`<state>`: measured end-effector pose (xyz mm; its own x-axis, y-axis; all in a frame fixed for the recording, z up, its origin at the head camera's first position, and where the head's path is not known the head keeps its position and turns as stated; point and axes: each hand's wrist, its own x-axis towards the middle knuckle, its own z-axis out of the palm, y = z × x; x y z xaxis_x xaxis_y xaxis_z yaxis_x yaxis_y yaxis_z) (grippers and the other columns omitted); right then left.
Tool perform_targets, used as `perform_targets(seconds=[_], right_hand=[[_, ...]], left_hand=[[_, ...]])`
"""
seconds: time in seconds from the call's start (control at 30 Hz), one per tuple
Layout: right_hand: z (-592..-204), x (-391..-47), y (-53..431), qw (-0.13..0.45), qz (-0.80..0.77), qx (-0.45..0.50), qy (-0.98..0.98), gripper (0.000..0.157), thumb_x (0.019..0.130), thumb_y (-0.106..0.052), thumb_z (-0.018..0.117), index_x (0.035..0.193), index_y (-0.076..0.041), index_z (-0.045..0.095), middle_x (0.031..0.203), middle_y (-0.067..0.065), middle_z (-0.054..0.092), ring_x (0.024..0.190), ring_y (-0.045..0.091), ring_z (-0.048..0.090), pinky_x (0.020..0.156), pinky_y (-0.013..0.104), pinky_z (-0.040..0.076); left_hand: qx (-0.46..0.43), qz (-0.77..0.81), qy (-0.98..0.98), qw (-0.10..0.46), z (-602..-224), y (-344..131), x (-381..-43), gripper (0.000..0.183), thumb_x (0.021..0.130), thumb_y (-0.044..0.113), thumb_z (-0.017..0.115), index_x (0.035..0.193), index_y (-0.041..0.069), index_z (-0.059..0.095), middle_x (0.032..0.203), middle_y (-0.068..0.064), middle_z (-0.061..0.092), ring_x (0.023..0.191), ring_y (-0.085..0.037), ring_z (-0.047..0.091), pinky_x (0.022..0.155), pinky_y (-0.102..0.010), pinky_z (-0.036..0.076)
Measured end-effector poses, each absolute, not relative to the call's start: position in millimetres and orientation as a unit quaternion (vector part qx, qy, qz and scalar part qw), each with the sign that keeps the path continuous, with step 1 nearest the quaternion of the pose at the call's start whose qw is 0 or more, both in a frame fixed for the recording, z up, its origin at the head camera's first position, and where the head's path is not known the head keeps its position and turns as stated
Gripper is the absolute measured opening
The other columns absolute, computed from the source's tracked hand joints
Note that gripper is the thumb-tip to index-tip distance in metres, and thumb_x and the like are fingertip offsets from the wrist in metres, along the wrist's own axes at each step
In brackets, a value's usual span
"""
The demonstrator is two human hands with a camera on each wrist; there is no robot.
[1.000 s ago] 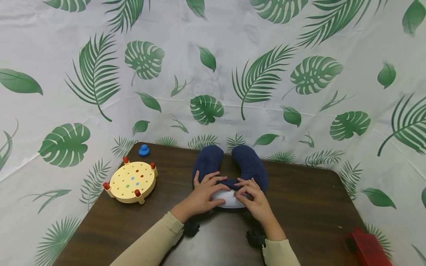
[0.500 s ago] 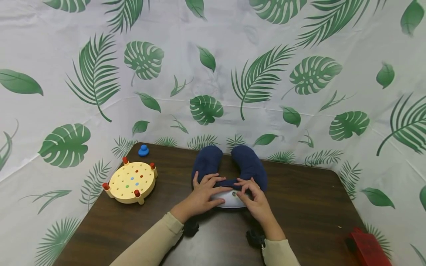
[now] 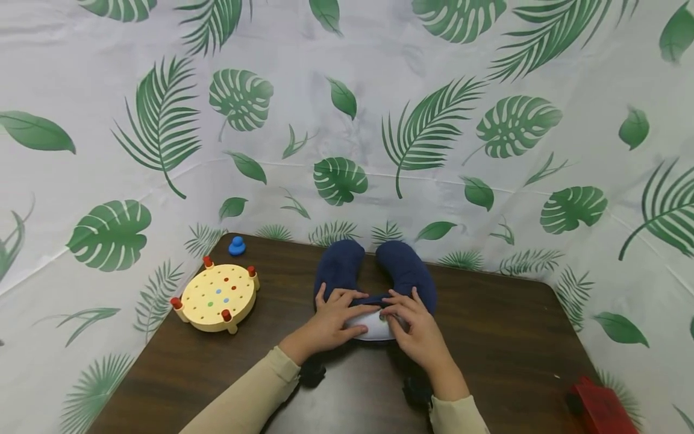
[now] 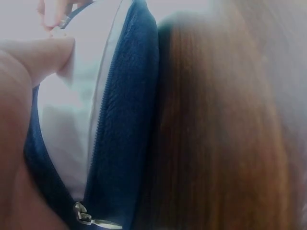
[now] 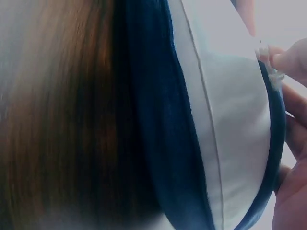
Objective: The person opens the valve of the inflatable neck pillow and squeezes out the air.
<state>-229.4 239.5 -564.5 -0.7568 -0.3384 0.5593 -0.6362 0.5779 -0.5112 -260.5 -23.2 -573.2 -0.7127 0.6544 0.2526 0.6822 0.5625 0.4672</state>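
Note:
A navy U-shaped neck pillow (image 3: pixel 405 268) lies on the table, its bend toward me. Its zipper is undone, baring a white lining (image 3: pixel 374 328); a silver zipper pull (image 4: pixel 82 214) shows in the left wrist view. My left hand (image 3: pixel 325 322) holds the left side of the bend, thumb on the white part and fingers over the navy fabric. With thumb and finger, my right hand (image 3: pixel 420 334) pinches a small clear plastic valve (image 5: pixel 274 76) at the lining's far edge. Its other fingers rest on the navy cover, some hidden behind it.
A round yellow pegboard toy (image 3: pixel 219 295) with red-tipped legs stands on the left of the dark wooden table (image 3: pixel 499 343). Behind it sits a blue knob-shaped piece (image 3: pixel 237 246). A red object (image 3: pixel 602 407) is at the right front. Leaf-printed cloth hangs around the table.
The fingers of my right hand have straightened somewhat and shifted around the valve. My left hand and the pillow stay nearly still; the head view has shifted slightly.

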Motion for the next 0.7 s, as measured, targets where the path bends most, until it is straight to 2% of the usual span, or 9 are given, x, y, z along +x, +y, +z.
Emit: perform_targets(seconds=[0.1, 0.2, 0.27, 0.47, 0.57, 0.7], right_hand=[[-560, -227, 236, 0.219, 0.357, 0.294, -0.859, 0.024, 0.093, -0.006, 0.086, 0.114, -0.017, 0.082, 0.131, 0.008, 0.078, 0.144, 0.038, 0.062, 0.128, 0.076, 0.019], [-557, -226, 232, 0.232, 0.359, 0.311, -0.849, 0.034, 0.088, -0.009, 0.091, 0.12, -0.017, 0.082, 0.133, 0.009, 0.078, 0.145, 0.04, 0.061, 0.127, 0.076, 0.019], [-557, -225, 230, 0.232, 0.358, 0.313, -0.849, 0.037, 0.087, -0.01, 0.091, 0.122, -0.017, 0.082, 0.133, 0.009, 0.078, 0.143, 0.04, 0.063, 0.128, 0.073, 0.023], [-567, -229, 235, 0.215, 0.348, 0.291, -0.865, 0.028, 0.093, -0.011, 0.087, 0.119, -0.021, 0.083, 0.134, 0.006, 0.079, 0.136, 0.032, 0.07, 0.126, 0.055, 0.04], [-573, -232, 239, 0.215, 0.358, 0.293, -0.86, 0.028, 0.092, -0.013, 0.088, 0.117, -0.021, 0.083, 0.136, 0.006, 0.078, 0.135, 0.031, 0.07, 0.123, 0.053, 0.043], [-577, -234, 242, 0.211, 0.364, 0.296, -0.858, 0.034, 0.086, -0.018, 0.093, 0.118, -0.019, 0.083, 0.137, 0.007, 0.078, 0.135, 0.032, 0.07, 0.119, 0.056, 0.046]], left_hand=[[-0.383, -0.281, -0.88, 0.021, -573, -23, -260, 0.052, 0.108, 0.047, 0.066, 0.159, 0.042, 0.056, 0.164, -0.001, 0.052, 0.152, -0.03, 0.039, 0.121, -0.083, -0.005], [-0.382, -0.279, -0.881, 0.014, -573, -24, -259, 0.052, 0.108, 0.046, 0.066, 0.159, 0.041, 0.057, 0.164, 0.0, 0.052, 0.152, -0.029, 0.039, 0.122, -0.082, -0.005], [-0.379, -0.274, -0.884, 0.012, -574, -24, -259, 0.051, 0.108, 0.046, 0.067, 0.158, 0.04, 0.058, 0.164, 0.0, 0.052, 0.152, -0.028, 0.039, 0.123, -0.081, -0.004], [-0.373, -0.265, -0.889, 0.012, -575, -22, -260, 0.05, 0.108, 0.049, 0.065, 0.157, 0.044, 0.057, 0.164, 0.0, 0.052, 0.152, -0.028, 0.038, 0.124, -0.079, -0.002], [-0.374, -0.275, -0.885, 0.019, -574, -23, -261, 0.046, 0.109, 0.047, 0.063, 0.155, 0.045, 0.059, 0.164, 0.001, 0.053, 0.151, -0.028, 0.041, 0.123, -0.08, -0.001], [-0.374, -0.303, -0.875, 0.048, -573, -25, -264, 0.037, 0.111, 0.036, 0.062, 0.148, 0.039, 0.068, 0.161, 0.001, 0.061, 0.146, -0.027, 0.05, 0.122, -0.082, 0.004]])
